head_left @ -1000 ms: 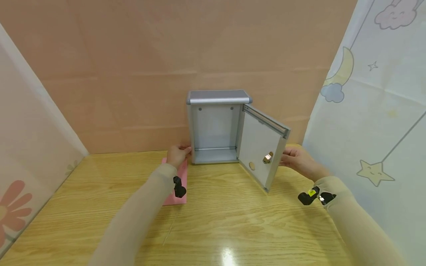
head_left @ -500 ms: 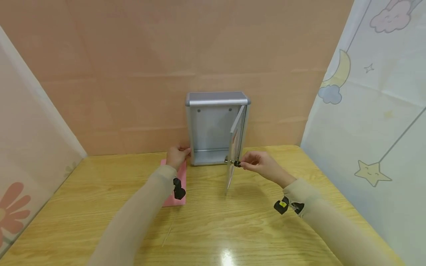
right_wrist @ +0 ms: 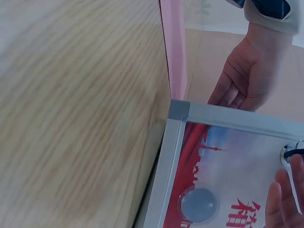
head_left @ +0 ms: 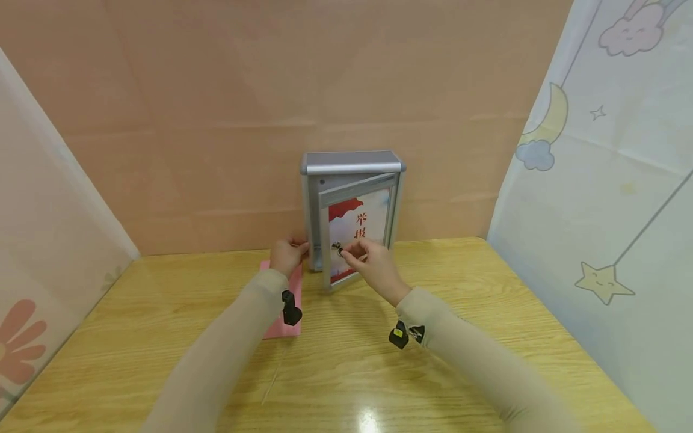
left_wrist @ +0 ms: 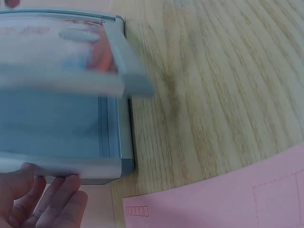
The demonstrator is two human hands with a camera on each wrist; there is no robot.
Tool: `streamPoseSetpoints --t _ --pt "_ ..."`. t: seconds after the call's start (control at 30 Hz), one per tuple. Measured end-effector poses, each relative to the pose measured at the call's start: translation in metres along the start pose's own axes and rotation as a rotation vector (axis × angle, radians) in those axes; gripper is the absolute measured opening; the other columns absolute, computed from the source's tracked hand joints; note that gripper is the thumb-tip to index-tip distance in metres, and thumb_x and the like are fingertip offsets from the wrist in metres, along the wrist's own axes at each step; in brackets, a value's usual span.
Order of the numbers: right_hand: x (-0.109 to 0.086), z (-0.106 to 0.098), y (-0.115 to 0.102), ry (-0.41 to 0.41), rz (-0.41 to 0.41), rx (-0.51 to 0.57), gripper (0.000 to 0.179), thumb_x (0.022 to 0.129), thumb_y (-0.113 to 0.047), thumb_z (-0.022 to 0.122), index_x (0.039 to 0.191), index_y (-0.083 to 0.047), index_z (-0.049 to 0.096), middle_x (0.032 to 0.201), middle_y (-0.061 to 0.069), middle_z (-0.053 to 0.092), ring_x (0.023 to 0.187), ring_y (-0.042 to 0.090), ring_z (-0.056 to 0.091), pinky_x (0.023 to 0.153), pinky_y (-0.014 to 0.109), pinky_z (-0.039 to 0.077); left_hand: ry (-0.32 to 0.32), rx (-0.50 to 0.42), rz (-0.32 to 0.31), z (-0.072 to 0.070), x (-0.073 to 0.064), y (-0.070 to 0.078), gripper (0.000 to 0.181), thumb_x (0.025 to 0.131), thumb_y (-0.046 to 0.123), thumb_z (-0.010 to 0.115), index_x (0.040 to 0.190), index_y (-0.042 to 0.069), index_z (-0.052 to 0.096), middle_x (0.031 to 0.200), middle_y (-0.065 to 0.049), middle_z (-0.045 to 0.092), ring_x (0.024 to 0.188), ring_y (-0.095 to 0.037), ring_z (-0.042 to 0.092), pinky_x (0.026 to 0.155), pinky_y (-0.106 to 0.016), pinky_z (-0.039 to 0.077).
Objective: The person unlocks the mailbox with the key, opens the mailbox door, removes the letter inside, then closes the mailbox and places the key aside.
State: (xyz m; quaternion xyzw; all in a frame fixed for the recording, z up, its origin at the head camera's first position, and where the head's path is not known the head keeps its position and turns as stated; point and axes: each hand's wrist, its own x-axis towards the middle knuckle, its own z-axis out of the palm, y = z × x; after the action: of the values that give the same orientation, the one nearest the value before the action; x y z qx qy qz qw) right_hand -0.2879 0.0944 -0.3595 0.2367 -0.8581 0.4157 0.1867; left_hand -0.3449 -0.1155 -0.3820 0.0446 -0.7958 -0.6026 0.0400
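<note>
A grey metal letter box [head_left: 352,161] stands upright at the back of the table, its hinged door [head_left: 338,231] partly open and angled out at the left edge. The door's front carries a red and white print. My left hand [head_left: 287,257] holds the box's left side, with thumb and fingertips on the edge in the left wrist view. Between the thumb and fingers of my right hand [head_left: 376,267] is a key [head_left: 340,251] in the door's lock, which the fingers partly hide. A pink envelope [head_left: 286,329] lies under my left forearm.
The wooden table [head_left: 460,373] reaches back to a plain orange-brown backdrop [head_left: 227,150] behind the box. A pale printed sheet [head_left: 606,198] borders the right side, and another sheet [head_left: 54,198] the left.
My right hand has gone from the door's outer edge to the key and moved left, swinging the door from wide open to nearly shut. My left hand has stayed at the box.
</note>
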Motion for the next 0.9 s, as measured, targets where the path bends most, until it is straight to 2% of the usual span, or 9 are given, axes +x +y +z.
streamPoseSetpoints --t 0.13,0.23,0.33,0.5,0.9 --pt "0.011 0.012 -0.003 0.030 -0.004 -0.043 0.009 0.093 -0.022 0.067 0.093 -0.013 0.066 0.086 -0.002 0.070 0.077 0.009 0.064 0.070 0.026 0.055 -0.005 0.008 -0.009 0.000 -0.001 0.001 0.021 0.095 0.012 0.061 0.108 -0.005 0.064 0.107 -0.024 0.066 0.102 -0.040 0.065 0.087 -0.046 0.053" --pt "0.017 0.019 -0.006 0.033 0.024 -0.069 0.010 0.094 -0.023 0.065 0.094 -0.014 0.065 0.087 -0.002 0.069 0.078 0.009 0.064 0.069 0.026 0.054 -0.011 0.016 -0.023 0.000 -0.002 0.003 0.022 0.096 0.013 0.061 0.110 -0.004 0.063 0.108 -0.023 0.065 0.104 -0.038 0.065 0.089 -0.045 0.053" --pt "0.023 0.023 -0.009 0.030 0.064 -0.081 0.011 0.095 -0.025 0.063 0.095 -0.014 0.065 0.088 -0.002 0.068 0.077 0.010 0.064 0.069 0.027 0.054 -0.011 0.035 -0.020 -0.001 -0.004 0.004 0.023 0.096 0.014 0.060 0.111 -0.003 0.064 0.108 -0.022 0.066 0.104 -0.037 0.066 0.086 -0.041 0.054" --pt "0.032 0.029 -0.011 0.030 0.126 -0.064 0.012 0.096 -0.027 0.062 0.095 -0.015 0.065 0.089 -0.002 0.069 0.076 0.009 0.064 0.069 0.028 0.054 -0.005 0.058 -0.005 -0.002 -0.003 0.005 0.024 0.096 0.014 0.060 0.112 -0.004 0.064 0.108 -0.023 0.067 0.102 -0.038 0.066 0.081 -0.039 0.055" --pt "0.044 0.040 -0.007 0.072 0.183 -0.026 0.014 0.095 -0.028 0.063 0.094 -0.014 0.064 0.085 -0.001 0.067 0.072 0.010 0.061 0.064 0.026 0.052 -0.013 0.081 -0.016 -0.001 -0.005 0.009 0.027 0.097 0.015 0.059 0.116 -0.004 0.062 0.112 -0.025 0.065 0.105 -0.038 0.065 0.086 -0.043 0.053"
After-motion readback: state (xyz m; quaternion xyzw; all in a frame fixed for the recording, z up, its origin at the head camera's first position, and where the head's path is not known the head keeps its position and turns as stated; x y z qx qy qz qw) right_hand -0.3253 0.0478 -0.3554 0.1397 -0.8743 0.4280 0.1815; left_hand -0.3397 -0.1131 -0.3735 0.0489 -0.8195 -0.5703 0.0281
